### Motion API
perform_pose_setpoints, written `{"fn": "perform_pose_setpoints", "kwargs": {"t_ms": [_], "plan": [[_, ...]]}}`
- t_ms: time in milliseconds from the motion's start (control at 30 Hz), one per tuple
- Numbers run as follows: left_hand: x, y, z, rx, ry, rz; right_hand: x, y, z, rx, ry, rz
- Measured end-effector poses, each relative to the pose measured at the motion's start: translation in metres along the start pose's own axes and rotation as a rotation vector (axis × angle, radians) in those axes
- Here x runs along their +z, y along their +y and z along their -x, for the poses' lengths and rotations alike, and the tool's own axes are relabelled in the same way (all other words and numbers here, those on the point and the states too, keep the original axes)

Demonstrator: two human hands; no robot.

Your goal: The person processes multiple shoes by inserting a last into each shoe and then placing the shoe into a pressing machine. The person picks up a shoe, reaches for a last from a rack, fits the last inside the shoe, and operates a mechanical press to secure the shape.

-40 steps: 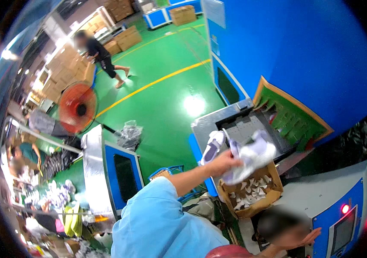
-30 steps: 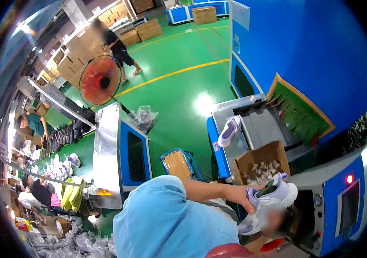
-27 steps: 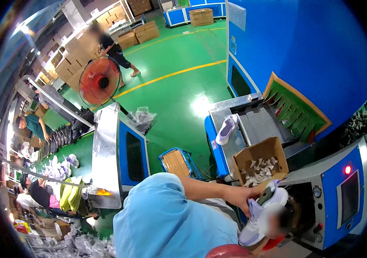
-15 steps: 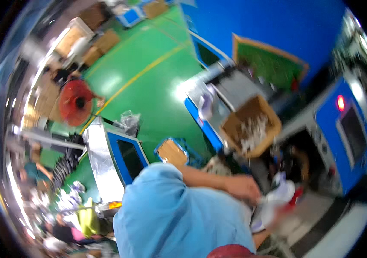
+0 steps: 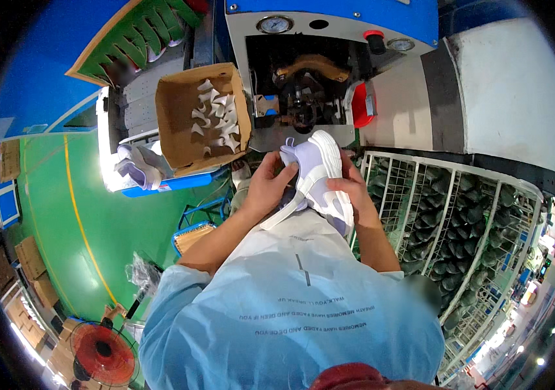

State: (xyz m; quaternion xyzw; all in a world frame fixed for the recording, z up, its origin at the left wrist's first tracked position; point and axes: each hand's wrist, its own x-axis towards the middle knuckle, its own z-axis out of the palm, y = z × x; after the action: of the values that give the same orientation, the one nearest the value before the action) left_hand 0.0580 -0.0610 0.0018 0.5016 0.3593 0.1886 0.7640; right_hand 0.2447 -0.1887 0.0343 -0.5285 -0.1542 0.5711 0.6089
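Note:
A white and lavender sneaker (image 5: 316,174) is held up in front of my shirt, its thick white sole turned to the right. My left hand (image 5: 268,187) grips its left side near the opening, thumb against the collar. On the sole side, my right hand (image 5: 353,188) has its thumb across the upper; its other fingers are partly hidden behind the shoe. A pale strip, perhaps the tongue or a strap, hangs toward my lap. Just beyond the shoe is a blue and grey machine (image 5: 329,21) with dark clamping parts (image 5: 310,97) in its opening.
Left of the machine, a cardboard box (image 5: 171,140) holds several white curved pieces. Another sneaker (image 5: 139,170) lies beside it. A wire rack (image 5: 414,214) of dark shoe-shaped forms stands at right. A stool (image 5: 193,237) and a red fan (image 5: 102,351) are at left.
My view has swung to the right and steadied, so the machine now faces me. Earlier, one hand was blurred beside white shoes at right; now both hands hold the sneaker before me.

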Motion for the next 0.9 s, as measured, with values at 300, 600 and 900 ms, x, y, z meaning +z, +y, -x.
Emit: {"fn": "perform_pose_setpoints", "kwargs": {"t_ms": [300, 600, 900], "plan": [[-0.014, 0.037, -0.020, -0.106, -0.252, 0.118, -0.001, -0.029, -0.042, -0.132, 0.225, 0.003], [0.027, 0.002, -0.071, -0.120, -0.186, 0.069, -0.012, -0.050, -0.108, -0.260, 0.452, 0.896], [0.002, -0.064, -0.112, -0.358, -0.028, 0.705, 0.043, -0.040, -0.163, -0.031, 0.475, 1.699]]}}
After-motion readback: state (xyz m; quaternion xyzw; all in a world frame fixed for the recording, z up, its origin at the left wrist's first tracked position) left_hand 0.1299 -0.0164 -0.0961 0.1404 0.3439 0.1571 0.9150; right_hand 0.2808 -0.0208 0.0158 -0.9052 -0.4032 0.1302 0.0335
